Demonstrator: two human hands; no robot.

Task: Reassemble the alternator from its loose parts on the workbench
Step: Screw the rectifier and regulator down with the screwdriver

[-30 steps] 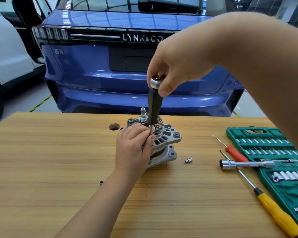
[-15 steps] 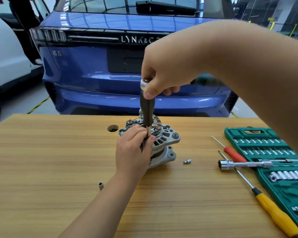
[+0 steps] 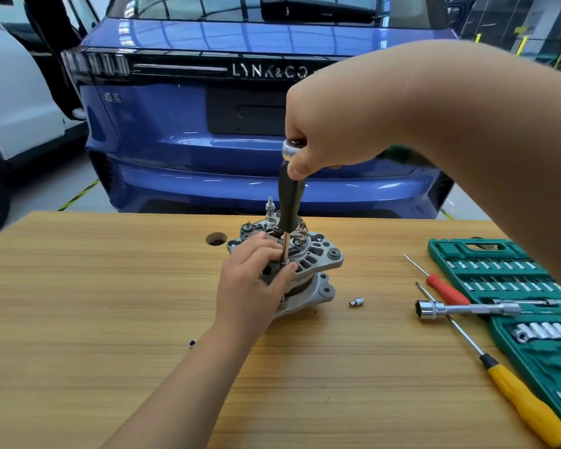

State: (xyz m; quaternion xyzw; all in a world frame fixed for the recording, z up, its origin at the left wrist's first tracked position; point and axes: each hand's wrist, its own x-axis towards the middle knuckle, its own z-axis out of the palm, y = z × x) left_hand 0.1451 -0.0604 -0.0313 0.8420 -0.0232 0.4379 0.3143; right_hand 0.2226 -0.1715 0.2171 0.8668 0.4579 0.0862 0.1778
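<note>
Workbench [image 3: 110,303] | right hand [image 3: 337,131] grips driver [image 3: 289,202] top (handle swung rightward since) | left hand [image 3: 250,286] pinches shaft at alternator [image 3: 318,254]

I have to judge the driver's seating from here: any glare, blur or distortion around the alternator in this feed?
Head view: even light, only soft shadows on the workbench; alternator and driver are sharp, with just a small highlight on the driver's chrome cap; the wide lens makes the right hand loom large; the left hand hides the driver's tip.
</note>
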